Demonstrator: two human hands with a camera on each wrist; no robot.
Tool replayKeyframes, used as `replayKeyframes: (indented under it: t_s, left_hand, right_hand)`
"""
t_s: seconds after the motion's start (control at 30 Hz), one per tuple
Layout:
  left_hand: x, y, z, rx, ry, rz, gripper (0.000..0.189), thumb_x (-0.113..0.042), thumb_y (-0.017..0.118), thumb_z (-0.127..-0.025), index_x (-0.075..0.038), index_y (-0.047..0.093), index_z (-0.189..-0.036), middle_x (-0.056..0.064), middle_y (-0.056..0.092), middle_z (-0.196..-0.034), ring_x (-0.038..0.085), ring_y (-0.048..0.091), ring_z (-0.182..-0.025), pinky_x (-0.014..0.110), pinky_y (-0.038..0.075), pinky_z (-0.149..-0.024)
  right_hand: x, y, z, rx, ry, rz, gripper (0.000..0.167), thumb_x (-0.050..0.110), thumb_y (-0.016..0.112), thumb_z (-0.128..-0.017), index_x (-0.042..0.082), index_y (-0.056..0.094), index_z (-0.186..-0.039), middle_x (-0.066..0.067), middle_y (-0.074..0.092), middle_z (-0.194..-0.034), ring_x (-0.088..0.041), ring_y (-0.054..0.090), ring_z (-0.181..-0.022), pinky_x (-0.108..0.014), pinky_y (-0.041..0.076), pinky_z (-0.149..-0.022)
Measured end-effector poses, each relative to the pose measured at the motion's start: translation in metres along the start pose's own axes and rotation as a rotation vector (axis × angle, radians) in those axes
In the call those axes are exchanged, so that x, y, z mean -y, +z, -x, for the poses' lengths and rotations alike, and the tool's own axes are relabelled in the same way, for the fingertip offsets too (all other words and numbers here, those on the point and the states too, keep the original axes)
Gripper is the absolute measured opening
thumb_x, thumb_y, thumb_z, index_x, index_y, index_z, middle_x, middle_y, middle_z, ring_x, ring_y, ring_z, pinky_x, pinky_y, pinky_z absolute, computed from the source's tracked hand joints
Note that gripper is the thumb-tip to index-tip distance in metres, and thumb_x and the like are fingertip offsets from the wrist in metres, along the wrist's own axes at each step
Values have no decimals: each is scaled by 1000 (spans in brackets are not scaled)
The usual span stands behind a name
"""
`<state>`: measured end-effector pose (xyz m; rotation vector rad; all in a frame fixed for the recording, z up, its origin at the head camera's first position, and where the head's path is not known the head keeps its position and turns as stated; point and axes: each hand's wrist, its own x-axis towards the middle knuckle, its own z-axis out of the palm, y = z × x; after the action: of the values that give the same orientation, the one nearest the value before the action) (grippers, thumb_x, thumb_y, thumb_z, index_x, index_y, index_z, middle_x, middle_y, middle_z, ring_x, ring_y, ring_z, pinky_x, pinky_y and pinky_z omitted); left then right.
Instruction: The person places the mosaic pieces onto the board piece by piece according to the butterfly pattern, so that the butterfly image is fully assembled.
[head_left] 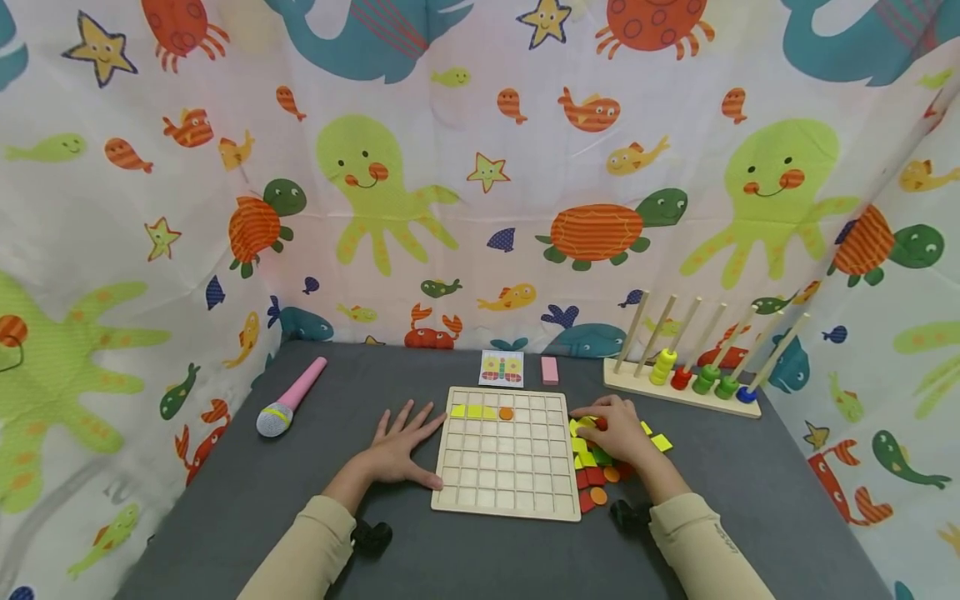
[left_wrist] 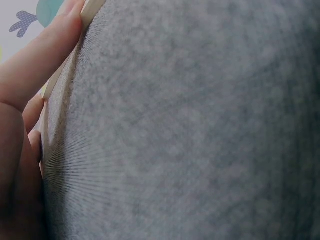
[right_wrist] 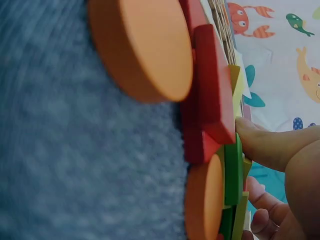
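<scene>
A wooden grid board [head_left: 501, 467] lies on the table, with yellow squares [head_left: 474, 412] and an orange disc [head_left: 506, 413] in its second row. My left hand [head_left: 401, 446] spreads its fingers along the board's left side, thumb touching the edge. At the board's right side, my right hand [head_left: 615, 425] bends its fingers over a pile of yellow, green, red and orange pieces. In the right wrist view its thumb [right_wrist: 265, 145] touches the pile beside a green piece [right_wrist: 232, 170] and red blocks [right_wrist: 212, 85]. Whether a piece is pinched is hidden.
Behind the board lie a picture card [head_left: 502, 368] and a pink block [head_left: 550, 370]. A wooden peg rack [head_left: 682, 387] with coloured rings stands at the back right. The toy microphone [head_left: 288, 400] is at the left. Printed cloth [head_left: 480, 167] hangs around the grey table [head_left: 225, 500].
</scene>
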<state>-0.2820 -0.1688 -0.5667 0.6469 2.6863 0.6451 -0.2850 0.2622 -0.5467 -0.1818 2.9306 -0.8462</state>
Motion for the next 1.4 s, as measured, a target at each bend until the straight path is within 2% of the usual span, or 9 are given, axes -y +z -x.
replayKeyframes:
  t_s: [0.13, 0.37, 0.43, 0.63, 0.77, 0.87, 1.03, 1.27, 1.4]
  left_hand:
    - [-2, -2, 0, -11, 1, -2, 121, -81, 76, -63, -38, 19, -162, -2, 6, -172, 35, -12, -157, 67, -14, -117]
    - [-4, -2, 1, -7, -8, -8, 121, -80, 76, -64, -38, 19, -162, -3, 7, -171, 35, -11, -157, 68, -13, -117]
    - [-4, -3, 2, -7, -10, -5, 121, -80, 76, -63, -38, 19, -162, -3, 6, -171, 35, -11, -157, 67, -13, -117]
    - [-4, -3, 3, -3, -2, -1, 121, -79, 77, -64, -37, 20, -162, 0, 6, -172, 37, -11, -156, 67, -14, -117]
    - [0, 0, 0, -4, -9, 3, 122, -82, 75, -63, -39, 18, -162, -4, 3, -172, 33, -14, -156, 65, -17, -117]
    - [0, 0, 0, 0, -15, 4, 123, -83, 74, -62, -40, 17, -161, -5, 3, -172, 32, -15, -156, 65, -17, -117]
    - [-5, -4, 3, 4, -24, -15, 120, -80, 76, -64, -39, 19, -161, -3, 5, -172, 35, -12, -157, 66, -14, -118]
    - [-4, -2, 2, 3, -22, 2, 121, -81, 76, -63, -39, 19, -162, -3, 5, -172, 34, -12, -157, 66, -15, -118]
    - [-2, -1, 1, -1, -12, 11, 122, -80, 77, -63, -37, 20, -162, -1, 6, -172, 35, -11, -157, 66, -15, -117]
  right_hand:
    - [-1, -1, 0, -2, -12, 10, 27, 29, 75, -92, 25, 77, -119, -20, 51, -129, -37, 37, -115, -47, 39, -82]
    - [0, -3, 1, -32, 38, -28, 15, 33, 79, -88, 21, 75, -98, -20, 55, -130, -39, 40, -116, -54, 42, -89]
    - [2, -5, 1, -44, 60, -48, 16, 33, 78, -89, 20, 73, -95, -18, 58, -127, -37, 42, -112, -53, 43, -88]
    - [7, -12, -3, -100, 101, -201, 19, 28, 73, -95, 12, 68, -104, -8, 68, -102, -23, 57, -86, -34, 51, -71]
    - [13, -14, -6, -151, 81, -265, 23, 24, 71, -97, 9, 72, -114, -9, 72, -105, -24, 63, -90, -32, 55, -73]
    - [22, -16, -8, -154, 75, -286, 26, 26, 69, -98, 12, 74, -120, -11, 73, -111, -26, 64, -95, -33, 56, -76]
    - [40, -13, -15, -153, 66, -307, 25, 30, 70, -97, 15, 77, -116, -9, 74, -108, -24, 63, -91, -29, 54, -72]
    - [58, 2, -23, -151, 2, -334, 22, 23, 72, -96, 11, 77, -113, -6, 74, -99, -21, 59, -83, -29, 50, -68]
    - [66, 10, -26, -131, -2, -373, 18, 22, 75, -93, 12, 77, -107, -4, 74, -93, -21, 56, -80, -31, 47, -67]
